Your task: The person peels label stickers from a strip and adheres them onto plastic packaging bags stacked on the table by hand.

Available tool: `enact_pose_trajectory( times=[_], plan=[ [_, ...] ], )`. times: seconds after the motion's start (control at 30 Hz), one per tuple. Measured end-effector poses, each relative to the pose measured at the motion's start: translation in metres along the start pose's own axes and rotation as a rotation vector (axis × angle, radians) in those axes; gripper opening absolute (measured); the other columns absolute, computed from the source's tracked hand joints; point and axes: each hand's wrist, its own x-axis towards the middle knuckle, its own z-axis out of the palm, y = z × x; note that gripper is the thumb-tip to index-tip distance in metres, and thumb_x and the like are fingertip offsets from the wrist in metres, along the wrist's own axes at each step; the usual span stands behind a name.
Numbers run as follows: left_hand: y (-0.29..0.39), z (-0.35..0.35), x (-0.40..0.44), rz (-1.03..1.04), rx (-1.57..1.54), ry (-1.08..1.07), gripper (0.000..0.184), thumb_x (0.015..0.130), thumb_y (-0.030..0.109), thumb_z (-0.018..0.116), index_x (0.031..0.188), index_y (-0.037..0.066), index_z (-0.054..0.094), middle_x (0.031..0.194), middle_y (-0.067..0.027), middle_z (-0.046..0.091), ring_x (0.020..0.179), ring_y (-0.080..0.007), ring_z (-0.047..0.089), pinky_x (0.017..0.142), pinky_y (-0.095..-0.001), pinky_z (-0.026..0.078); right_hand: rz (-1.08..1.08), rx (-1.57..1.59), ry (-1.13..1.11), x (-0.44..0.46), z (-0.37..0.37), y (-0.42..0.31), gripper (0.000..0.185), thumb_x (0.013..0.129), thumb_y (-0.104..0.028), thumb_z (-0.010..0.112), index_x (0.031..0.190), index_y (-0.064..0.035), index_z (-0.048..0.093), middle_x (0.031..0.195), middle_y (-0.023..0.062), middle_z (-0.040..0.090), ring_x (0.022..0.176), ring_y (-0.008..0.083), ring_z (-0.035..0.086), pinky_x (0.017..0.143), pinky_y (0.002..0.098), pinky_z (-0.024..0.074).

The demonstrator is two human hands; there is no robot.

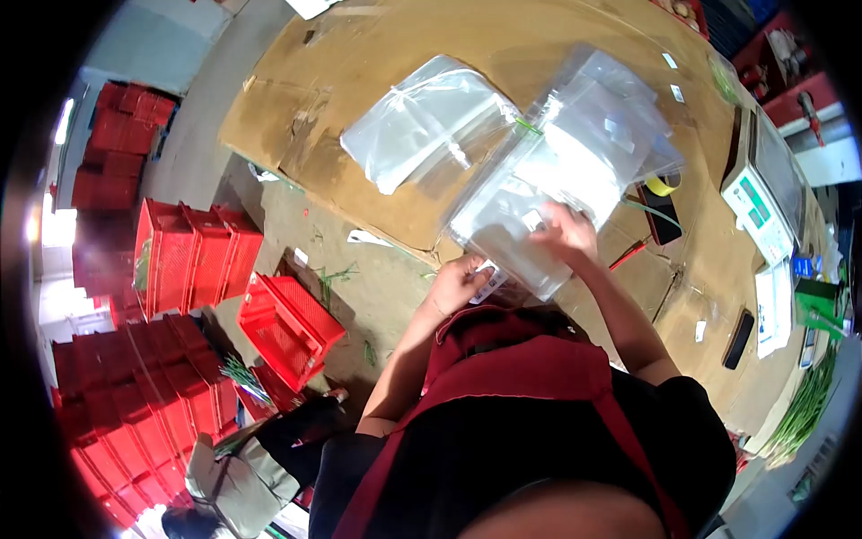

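Observation:
My left hand (456, 286) is at the table's near edge, fingers closed on a strip of white printed labels (488, 282). My right hand (571, 234) is over a stack of clear plastic bags (512, 202), its thumb and fingers apart. Close to those fingertips a small white label (532, 220) shows on the top bag. More clear bags (597, 108) overlap this stack farther back, some with small labels on them. To the left lies a separate bundle of clear bags (431, 117), apart from both hands.
A yellow tape roll (663, 185), a dark phone (663, 220) and a red pen (628, 254) lie right of the bags. Farther right are a scale (759, 202) and a black device (738, 340). Red crates (287, 328) stand on the floor at left, near another person (242, 485).

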Motion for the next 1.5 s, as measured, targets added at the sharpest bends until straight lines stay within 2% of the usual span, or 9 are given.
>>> enact_pose_trajectory(
  times=[0.1,0.37,0.43,0.53,0.7,0.97,1.27,1.33,1.5],
  plan=[
    [-0.009,0.005,-0.006,0.079,-0.187,0.026,0.007,0.079,0.003,0.057,0.084,-0.002,0.058,0.095,-0.0070,0.063,0.074,-0.0098,0.056,0.063,-0.0232,0.046,-0.509,-0.221,0.075,-0.017,0.012,0.012,0.045,0.060,-0.044,0.072,0.093,-0.0142,0.062,0.081,-0.0026,0.058,0.080,0.0178,0.054,0.080,0.0347,0.0359],
    [0.000,0.014,-0.013,0.042,-0.158,0.060,0.008,0.075,0.005,0.059,0.071,0.000,0.054,0.063,-0.0026,0.052,0.057,-0.0082,0.047,0.050,-0.0256,0.040,-0.420,-0.001,-0.037,-0.007,0.017,0.034,0.014,0.069,-0.013,0.070,0.079,-0.0099,0.061,0.084,0.0011,0.059,0.077,0.0185,0.055,0.083,0.0332,0.0351],
    [-0.011,0.014,-0.015,0.081,-0.143,0.100,0.009,0.075,0.003,0.057,0.069,0.000,0.051,0.060,-0.0017,0.049,0.056,-0.0068,0.045,0.050,-0.0249,0.039,-0.010,0.772,-0.090,-0.003,-0.001,0.041,0.009,0.077,-0.011,0.066,0.081,-0.0077,0.059,0.083,0.0001,0.058,0.075,0.0130,0.054,0.078,0.0293,0.0390],
    [-0.015,0.011,-0.023,0.051,-0.245,0.117,0.011,0.075,0.000,0.054,0.065,-0.001,0.049,0.059,-0.0005,0.044,0.057,-0.0039,0.042,0.049,-0.0240,0.037,0.338,0.811,0.792,0.037,-0.078,0.085,0.010,0.085,-0.012,0.055,0.089,-0.0032,0.056,0.086,0.0006,0.056,0.077,0.0094,0.050,0.069,0.0253,0.0408],
    [-0.023,0.012,-0.026,0.020,-0.231,0.137,0.008,0.078,0.002,0.054,0.070,-0.001,0.052,0.060,-0.0018,0.047,0.057,-0.0051,0.045,0.051,-0.0241,0.039,-0.186,0.564,1.416,0.045,-0.166,0.113,0.011,0.087,-0.013,0.053,0.090,-0.0030,0.055,0.090,0.0036,0.053,0.080,0.0115,0.046,0.071,0.0272,0.0397],
    [-0.013,0.046,0.034,0.121,0.063,-0.004,0.021,0.084,0.021,0.052,0.089,0.002,0.054,0.087,-0.0194,0.057,0.084,-0.0354,0.057,0.072,-0.0422,0.045,-0.295,0.033,0.085,0.010,-0.007,0.036,0.048,0.071,-0.016,0.069,0.116,-0.0082,0.052,0.109,0.0138,0.058,0.099,0.0322,0.055,0.085,0.0369,0.0435],
    [-0.022,0.067,0.056,-0.074,0.398,-0.035,0.028,0.083,0.024,0.045,0.095,0.000,0.051,0.094,-0.0202,0.059,0.092,-0.0353,0.056,0.081,-0.0425,0.045,-0.338,-0.345,0.303,0.111,-0.016,0.145,0.072,0.066,-0.037,0.074,0.126,-0.0126,0.045,0.125,0.0140,0.049,0.115,0.0327,0.044,0.097,0.0428,0.0331],
    [-0.022,0.066,0.052,-0.087,0.368,-0.024,0.028,0.083,0.025,0.045,0.094,0.000,0.051,0.093,-0.0201,0.059,0.091,-0.0355,0.056,0.080,-0.0429,0.045,0.223,0.194,0.069,0.111,-0.048,0.119,0.062,0.068,-0.039,0.072,0.120,-0.0104,0.051,0.120,0.0154,0.051,0.110,0.0308,0.048,0.093,0.0399,0.0378],
    [-0.024,0.062,0.044,-0.074,0.280,-0.017,0.026,0.083,0.027,0.047,0.091,0.003,0.052,0.092,-0.0199,0.058,0.089,-0.0360,0.056,0.078,-0.0446,0.045,-0.025,-0.267,0.111,0.117,-0.027,0.158,0.053,0.067,-0.040,0.072,0.106,-0.0068,0.058,0.116,0.0151,0.053,0.105,0.0282,0.052,0.086,0.0375,0.0429]
  ],
)
